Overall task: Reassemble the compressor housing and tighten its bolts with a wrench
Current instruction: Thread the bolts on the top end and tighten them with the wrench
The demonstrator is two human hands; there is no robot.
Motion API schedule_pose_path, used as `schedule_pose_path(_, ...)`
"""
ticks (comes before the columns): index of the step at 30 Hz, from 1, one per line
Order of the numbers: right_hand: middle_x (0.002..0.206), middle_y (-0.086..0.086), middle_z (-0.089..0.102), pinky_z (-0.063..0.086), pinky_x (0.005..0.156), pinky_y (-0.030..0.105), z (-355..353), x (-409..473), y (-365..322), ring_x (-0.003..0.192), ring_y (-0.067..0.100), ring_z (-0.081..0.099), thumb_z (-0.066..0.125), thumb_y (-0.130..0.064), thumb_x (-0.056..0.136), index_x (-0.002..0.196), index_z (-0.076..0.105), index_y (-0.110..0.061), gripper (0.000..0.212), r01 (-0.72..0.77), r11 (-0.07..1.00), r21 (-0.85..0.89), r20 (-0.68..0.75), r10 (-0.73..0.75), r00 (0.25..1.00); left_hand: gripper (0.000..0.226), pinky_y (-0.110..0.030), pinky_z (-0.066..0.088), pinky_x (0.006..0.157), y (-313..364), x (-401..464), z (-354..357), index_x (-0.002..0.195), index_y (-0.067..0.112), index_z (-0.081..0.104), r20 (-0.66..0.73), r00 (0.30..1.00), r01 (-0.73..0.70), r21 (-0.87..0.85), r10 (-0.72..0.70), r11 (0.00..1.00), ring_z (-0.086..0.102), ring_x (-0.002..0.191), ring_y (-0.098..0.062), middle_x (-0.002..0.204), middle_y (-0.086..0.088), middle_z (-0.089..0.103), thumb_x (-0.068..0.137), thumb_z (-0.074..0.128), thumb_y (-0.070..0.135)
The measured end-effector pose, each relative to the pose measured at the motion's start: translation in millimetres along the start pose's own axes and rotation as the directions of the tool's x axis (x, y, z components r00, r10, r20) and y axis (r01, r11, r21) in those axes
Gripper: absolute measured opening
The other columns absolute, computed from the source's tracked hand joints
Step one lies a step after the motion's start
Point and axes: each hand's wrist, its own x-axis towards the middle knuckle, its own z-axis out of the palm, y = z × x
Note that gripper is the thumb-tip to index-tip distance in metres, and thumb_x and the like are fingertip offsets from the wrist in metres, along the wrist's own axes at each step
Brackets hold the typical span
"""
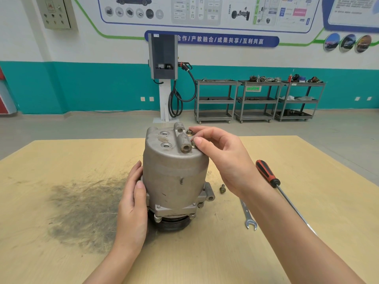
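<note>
A grey metal compressor (pixel 174 175) stands upright on the wooden table (pixel 307 201), its black pulley at the bottom. My left hand (pixel 134 199) lies flat against the housing's left side. My right hand (pixel 221 154) rests on the top right rim, thumb and fingers pinched on a bolt (pixel 193 144) seated in the cover. A second bolt (pixel 189 132) sits in the cover just behind it. A loose bolt (pixel 222 189) lies on the table right of the compressor. An open-ended wrench (pixel 248 217) lies under my right forearm.
A red-and-black screwdriver (pixel 270 177) lies at the right, its shaft pointing toward me. A dark grease stain (pixel 82 206) covers the table's left part. Beyond the table stand a charging post (pixel 164 78) and grey shelf carts (pixel 258 101).
</note>
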Motion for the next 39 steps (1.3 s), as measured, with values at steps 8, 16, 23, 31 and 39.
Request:
schedule_pose_path(8, 0.119, -0.009, 0.068, 0.039, 0.109, 0.039, 0.0, -0.6, -0.4, 0.117, 0.007, 0.058, 0.068, -0.019, 0.089, 0.082, 0.07, -0.024, 0.008, -0.019, 1.0, 0.004, 0.0, 0.019, 1.0, 0.036, -0.031, 0.028, 0.12, -0.2, 0.2, 0.2, 0.128, 0.044, 0.051, 0.003, 1.0, -0.014, -0.006, 0.014, 1.0, 0.038, 0.141, 0.002, 0.151, 0.011, 0.048, 0.096, 0.036, 0.042)
schedule_pose_path(16, 0.12, -0.007, 0.067, 0.039, 0.109, 0.036, 0.0, -1.0, -1.2, 0.118, 0.008, 0.057, 0.066, -0.015, 0.091, 0.086, 0.07, -0.02, 0.008, -0.027, 1.0, 0.001, 0.003, 0.027, 1.0, 0.037, -0.03, 0.028, 0.12, 1.1, -0.1, 1.0, 0.13, 0.042, 0.051, 0.008, 1.0, -0.004, -0.019, 0.004, 1.0, 0.037, 0.142, 0.001, 0.152, 0.01, 0.047, 0.095, 0.036, 0.042)
schedule_pose_path(23, 0.119, -0.007, 0.067, 0.041, 0.104, 0.029, -0.1, -0.8, -1.6, 0.116, 0.005, 0.058, 0.066, -0.014, 0.091, 0.084, 0.069, -0.019, 0.009, -0.029, 1.0, 0.008, 0.006, 0.029, 1.0, 0.038, -0.026, 0.028, 0.118, 2.9, -0.1, 1.2, 0.129, 0.042, 0.051, 0.006, 1.0, 0.003, -0.012, -0.003, 1.0, 0.037, 0.141, 0.003, 0.152, 0.011, 0.047, 0.095, 0.035, 0.042)
schedule_pose_path(31, 0.118, -0.006, 0.067, 0.042, 0.097, 0.019, 2.2, -1.0, -2.4, 0.113, 0.002, 0.059, 0.069, -0.015, 0.089, 0.083, 0.068, -0.016, 0.006, -0.048, 0.998, 0.031, -0.014, 0.048, 0.999, 0.038, -0.03, 0.028, 0.12, 3.3, -0.8, 1.3, 0.129, 0.041, 0.051, 0.008, 1.0, -0.009, -0.013, 0.009, 1.0, 0.038, 0.141, 0.0, 0.151, 0.01, 0.048, 0.096, 0.035, 0.041)
schedule_pose_path(39, 0.118, -0.004, 0.068, 0.04, 0.108, 0.035, -0.7, -1.6, -3.6, 0.117, 0.009, 0.059, 0.065, -0.01, 0.091, 0.087, 0.072, -0.019, 0.011, -0.027, 0.999, 0.024, 0.006, 0.027, 1.0, 0.036, -0.033, 0.028, 0.121, 2.9, -1.5, 1.0, 0.128, 0.044, 0.051, 0.007, 1.0, -0.008, -0.004, 0.008, 1.0, 0.038, 0.141, 0.001, 0.151, 0.012, 0.048, 0.096, 0.035, 0.042)
